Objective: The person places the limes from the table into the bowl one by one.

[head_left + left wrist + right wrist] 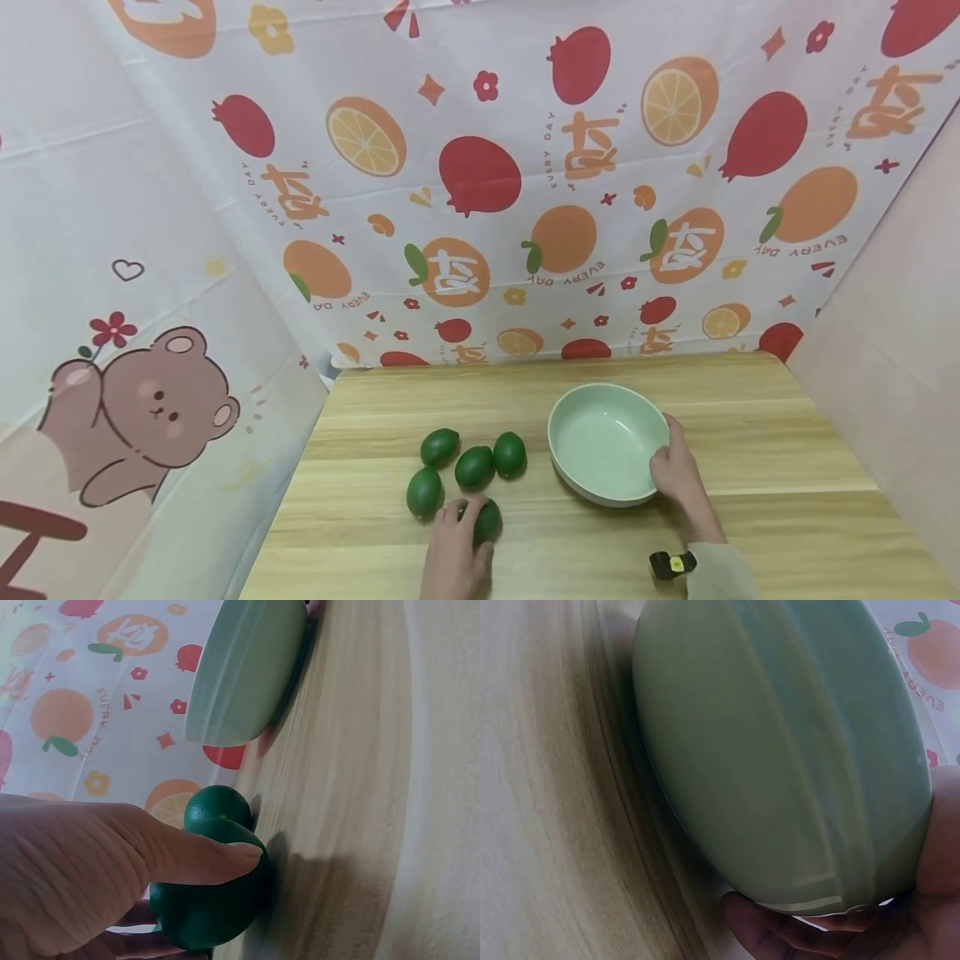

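My left hand [454, 550] grips a dark green lime [487, 523], thumb on one side and fingers round the other. In the left wrist view the thumb lies across that smooth, oval lime [214, 911] close over the table. Several more limes, among them one at the back left [439, 447] and one at the right [509, 455], lie just beyond this hand. At the right, a pale green round bowl [603, 442] has nothing in it. My right hand [675, 467] holds its right side, thumb at the rim; the right wrist view shows fingers under the bowl's outer wall [765, 765].
The wooden table [570, 558] carries everything. A white cloth printed with fruit [480, 175] hangs behind it, and a bear-print cloth [161, 400] closes the left side. A dark band with a yellow patch [672, 565] sits at the right sleeve [722, 573].
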A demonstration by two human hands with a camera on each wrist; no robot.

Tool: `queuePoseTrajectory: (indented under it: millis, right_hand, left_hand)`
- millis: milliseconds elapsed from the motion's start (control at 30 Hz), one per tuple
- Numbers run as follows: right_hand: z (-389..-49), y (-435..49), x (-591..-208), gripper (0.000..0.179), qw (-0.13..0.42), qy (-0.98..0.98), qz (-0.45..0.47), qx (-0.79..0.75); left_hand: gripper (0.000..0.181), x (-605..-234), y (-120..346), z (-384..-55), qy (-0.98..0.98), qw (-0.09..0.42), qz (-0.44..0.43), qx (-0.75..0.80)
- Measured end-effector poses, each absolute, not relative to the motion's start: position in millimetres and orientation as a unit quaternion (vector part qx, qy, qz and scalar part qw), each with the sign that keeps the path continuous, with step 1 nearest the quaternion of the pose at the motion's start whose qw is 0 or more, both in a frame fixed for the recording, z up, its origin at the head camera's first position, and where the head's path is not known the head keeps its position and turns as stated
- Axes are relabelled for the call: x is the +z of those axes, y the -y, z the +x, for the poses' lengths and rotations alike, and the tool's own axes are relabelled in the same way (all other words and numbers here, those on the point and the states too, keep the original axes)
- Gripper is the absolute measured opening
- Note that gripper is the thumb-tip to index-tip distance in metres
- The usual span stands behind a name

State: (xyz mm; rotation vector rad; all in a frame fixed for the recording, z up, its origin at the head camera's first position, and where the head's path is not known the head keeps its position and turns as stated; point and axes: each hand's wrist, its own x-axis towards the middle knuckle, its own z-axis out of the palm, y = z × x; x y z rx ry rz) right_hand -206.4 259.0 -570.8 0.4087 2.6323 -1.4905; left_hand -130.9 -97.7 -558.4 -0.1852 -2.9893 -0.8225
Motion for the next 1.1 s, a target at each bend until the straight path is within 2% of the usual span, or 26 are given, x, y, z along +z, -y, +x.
queuePoseTrajectory:
  millis: [333, 633, 1100]
  right_hand:
    - [-205, -260, -572, 0.068, 0.041, -0.863, 0.136, -0.484]
    - [-206, -258, -571, 0.067, 0.035, -0.86, 0.135, -0.491]
    - [-208, -256, -571, 0.066, 0.037, -0.86, 0.145, -0.488]
  left_hand:
    - [0.058, -561, 93, -134, 0.956, -0.014, -0.056, -0.288]
    - [0.059, -552, 82, -138, 0.954, 0.026, -0.085, -0.285]
    - [0.06, -530, 67, -159, 0.941, 0.122, -0.145, -0.281]
